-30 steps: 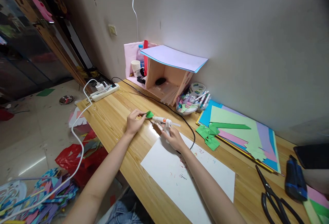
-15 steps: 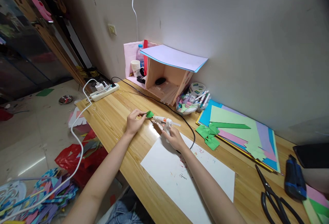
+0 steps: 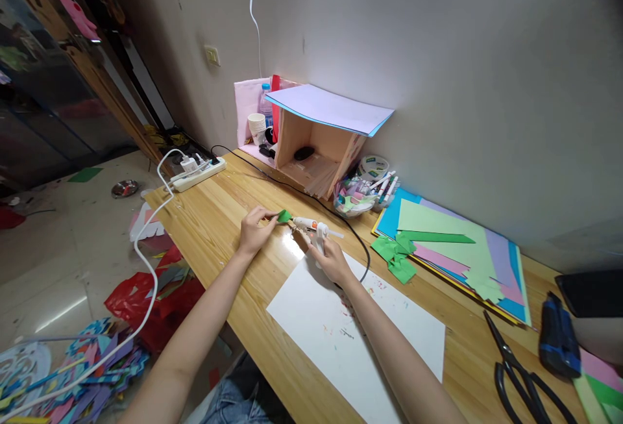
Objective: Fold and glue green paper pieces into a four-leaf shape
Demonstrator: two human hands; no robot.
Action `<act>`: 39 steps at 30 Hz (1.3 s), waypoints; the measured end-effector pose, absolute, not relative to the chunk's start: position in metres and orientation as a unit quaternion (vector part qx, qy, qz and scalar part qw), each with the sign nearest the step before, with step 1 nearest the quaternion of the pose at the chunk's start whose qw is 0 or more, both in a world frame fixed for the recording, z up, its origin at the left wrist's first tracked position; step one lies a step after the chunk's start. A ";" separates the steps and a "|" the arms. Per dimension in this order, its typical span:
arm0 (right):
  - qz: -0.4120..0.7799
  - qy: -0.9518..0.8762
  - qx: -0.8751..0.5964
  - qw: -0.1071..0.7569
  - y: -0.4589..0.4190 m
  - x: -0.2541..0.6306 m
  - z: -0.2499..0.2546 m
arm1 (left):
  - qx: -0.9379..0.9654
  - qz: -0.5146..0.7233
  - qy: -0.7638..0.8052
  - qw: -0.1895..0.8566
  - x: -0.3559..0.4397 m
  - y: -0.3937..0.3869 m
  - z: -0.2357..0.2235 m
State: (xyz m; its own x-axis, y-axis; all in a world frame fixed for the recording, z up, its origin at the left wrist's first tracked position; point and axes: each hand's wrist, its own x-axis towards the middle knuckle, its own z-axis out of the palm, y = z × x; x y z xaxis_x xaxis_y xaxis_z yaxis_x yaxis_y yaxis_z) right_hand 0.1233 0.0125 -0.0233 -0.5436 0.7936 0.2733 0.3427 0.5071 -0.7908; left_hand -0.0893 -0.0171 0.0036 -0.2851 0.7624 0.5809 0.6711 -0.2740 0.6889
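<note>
My left hand (image 3: 254,230) pinches a small piece of green paper (image 3: 283,217) above the wooden table. My right hand (image 3: 332,261) is closed around the handle of a white hot glue gun (image 3: 316,226), with a clear glue stick poking out of its back. The gun's nozzle points left and sits close to the green paper; whether they touch I cannot tell. A small brown piece (image 3: 300,240) lies under the gun. Beneath my right forearm rests a white sheet of paper (image 3: 341,339) with coloured marks.
Green paper cutouts (image 3: 395,256) lie beside a stack of coloured paper (image 3: 452,249). Black scissors (image 3: 518,372) and a dark blue tool (image 3: 559,336) are at the right. A cardboard box (image 3: 316,145) stands at the back; a power strip (image 3: 199,176) sits at the left edge.
The glue gun has shifted slightly to the right, its nozzle a little farther from my left fingers. My left hand stays almost in place with the green paper.
</note>
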 end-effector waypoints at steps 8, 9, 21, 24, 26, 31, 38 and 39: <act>0.346 -0.805 -0.355 0.325 0.012 0.123 -0.021 | 0.602 0.542 0.584 0.042 -0.090 -0.016 0.000; 0.345 -0.804 -0.359 0.325 0.012 0.123 -0.021 | 0.602 0.543 0.584 0.041 -0.090 -0.015 0.000; 0.299 -0.782 -0.400 0.372 0.026 0.111 -0.019 | 0.416 0.626 0.628 0.201 -0.099 -0.008 -0.009; 0.265 -0.790 -0.416 0.363 0.045 0.096 -0.014 | 0.364 0.645 0.625 0.246 -0.107 -0.001 -0.016; 0.219 -0.804 -0.444 0.330 0.057 0.083 -0.015 | 0.340 0.649 0.616 0.290 -0.110 0.002 -0.020; 0.200 -0.800 -0.468 0.317 0.062 0.065 -0.024 | 0.308 0.630 0.580 0.415 -0.110 0.001 -0.019; 0.217 -0.718 -0.486 0.449 0.006 0.096 -0.013 | 0.319 0.541 0.513 0.585 -0.100 -0.008 -0.007; 0.251 -0.697 -0.484 0.465 -0.002 0.100 -0.011 | 0.324 0.524 0.503 0.606 -0.098 -0.009 -0.006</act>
State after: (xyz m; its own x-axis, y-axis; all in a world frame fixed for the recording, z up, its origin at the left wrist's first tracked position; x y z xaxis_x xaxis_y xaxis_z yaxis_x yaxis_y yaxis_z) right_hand 0.1000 -0.0024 -0.0111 -0.0989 0.9083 0.4065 0.4411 0.4062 -0.8002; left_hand -0.0978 -0.0087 -0.0058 -0.0554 0.9612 -0.2701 -0.3081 0.2409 0.9203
